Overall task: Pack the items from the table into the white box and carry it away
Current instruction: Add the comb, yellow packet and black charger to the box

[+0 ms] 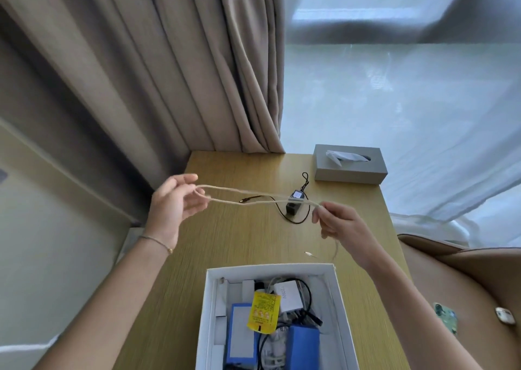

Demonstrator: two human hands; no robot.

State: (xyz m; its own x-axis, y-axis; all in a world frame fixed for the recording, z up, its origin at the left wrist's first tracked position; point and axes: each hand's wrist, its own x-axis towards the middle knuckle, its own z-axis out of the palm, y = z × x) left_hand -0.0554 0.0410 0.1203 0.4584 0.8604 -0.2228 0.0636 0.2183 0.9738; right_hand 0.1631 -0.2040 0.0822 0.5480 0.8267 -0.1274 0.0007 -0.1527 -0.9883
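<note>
- Head view: the left hand (174, 209) has the folded end of a beige cord (253, 197) hooked over a curled finger. The right hand (341, 225) pinches the other end between its fingers (317, 214).
- The doubled cord runs left to right in the air between the hands, above the surface (225, 242).
- The open white box (270, 268) lies below and nearer the person, already partly filled. The right hand is closer to it.
- A black adapter (294, 203) and a grey tissue box (349, 163) sit farther back, with curtains (169, 59) behind.

Both hands (176, 200) (337, 223) stretch a beige cord (253, 197) above the white box (342, 313).
</note>
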